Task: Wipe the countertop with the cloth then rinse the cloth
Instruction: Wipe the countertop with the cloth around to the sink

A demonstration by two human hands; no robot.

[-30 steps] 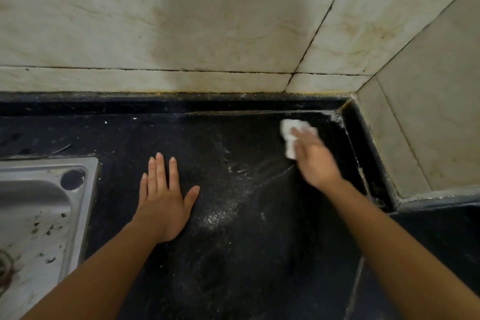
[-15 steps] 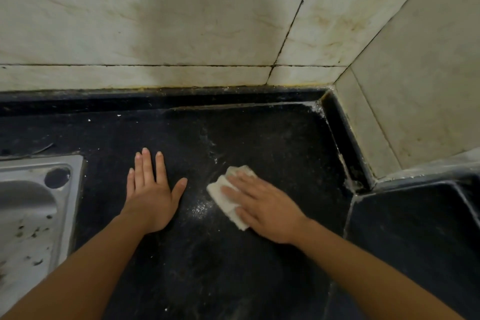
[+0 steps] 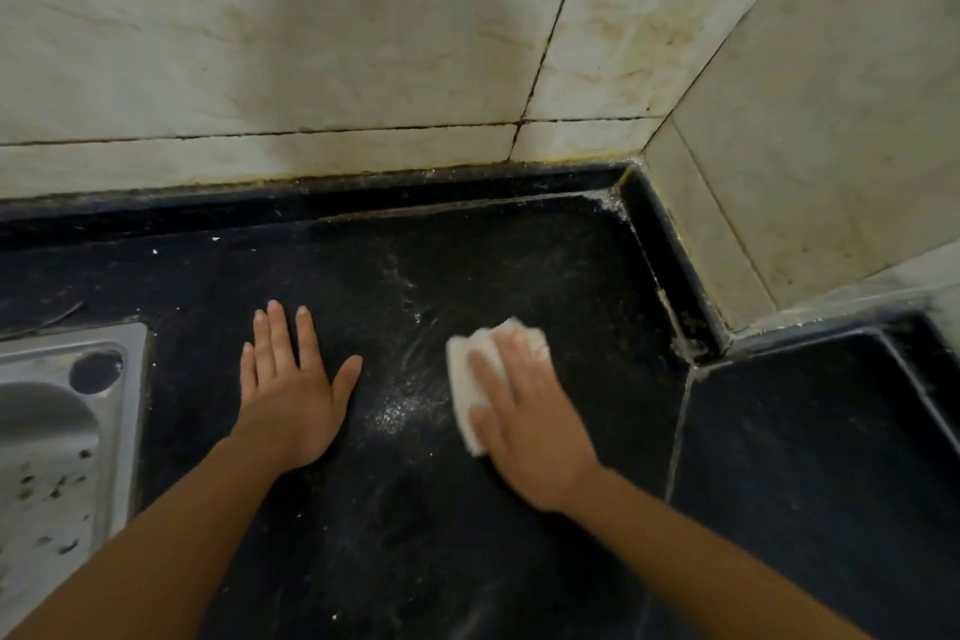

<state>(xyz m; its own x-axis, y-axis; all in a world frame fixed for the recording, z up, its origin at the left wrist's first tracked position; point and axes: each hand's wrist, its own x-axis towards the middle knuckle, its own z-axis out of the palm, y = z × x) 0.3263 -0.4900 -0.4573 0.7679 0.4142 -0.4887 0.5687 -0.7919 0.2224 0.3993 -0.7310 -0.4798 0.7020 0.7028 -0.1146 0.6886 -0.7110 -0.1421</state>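
The right grip (image 3: 524, 416) lies flat with straight fingers, pressing the folded white cloth (image 3: 460, 395) onto the black desk (image 3: 467, 561). The cloth pokes out past its fingertips and to its left. The left grip (image 3: 291, 400) holds nothing and rests palm down, fingers spread, on the desk apart from the cloth. White specks (image 3: 395, 413) lie between the two grips. A steel sink (image 3: 62, 457) sits left of the left grip.

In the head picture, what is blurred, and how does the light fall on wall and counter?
Head view: the right hand and the cloth under it are motion-blurred, the left hand is sharp; a dim shadow lies across the wall tiles; the black countertop is dark, without strong glare.
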